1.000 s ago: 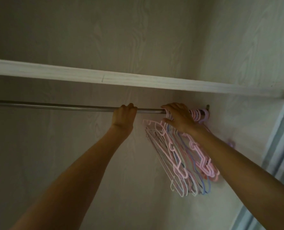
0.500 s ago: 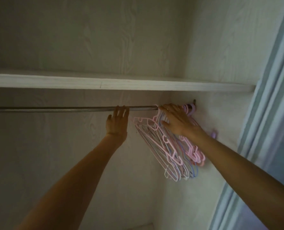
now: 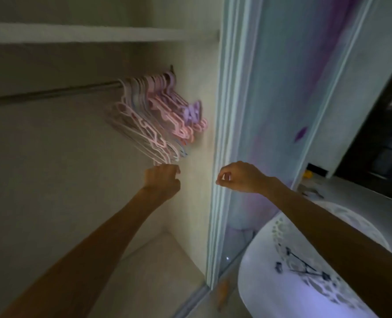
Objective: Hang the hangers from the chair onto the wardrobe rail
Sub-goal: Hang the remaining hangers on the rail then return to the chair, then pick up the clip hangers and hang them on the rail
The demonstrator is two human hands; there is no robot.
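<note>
In the head view, the bunch of pink, white and lilac plastic hangers [image 3: 153,118] sits hooked on the dull metal wardrobe rail [image 3: 52,92], crowded against its right end by the pale side wall, likely so the rest of the rail is free. The hangers slant down and to the right and look blurred, so they may be swinging. The left hand [image 3: 164,180] is just below the lowest white hanger tips, fingers curled; whether it touches them or holds nothing cannot be told, though its place suggests steadying the bunch. The right hand [image 3: 238,177] is well apart from the hangers, in front of the pale blue sliding door frame [image 3: 222,157], thumb and forefinger brought together, seemingly on nothing. Above runs a white wooden shelf [image 3: 87,33]. At lower right lies a rounded white patterned surface [image 3: 305,260], perhaps the chair; no hangers show on it, so the task looks near done.
</note>
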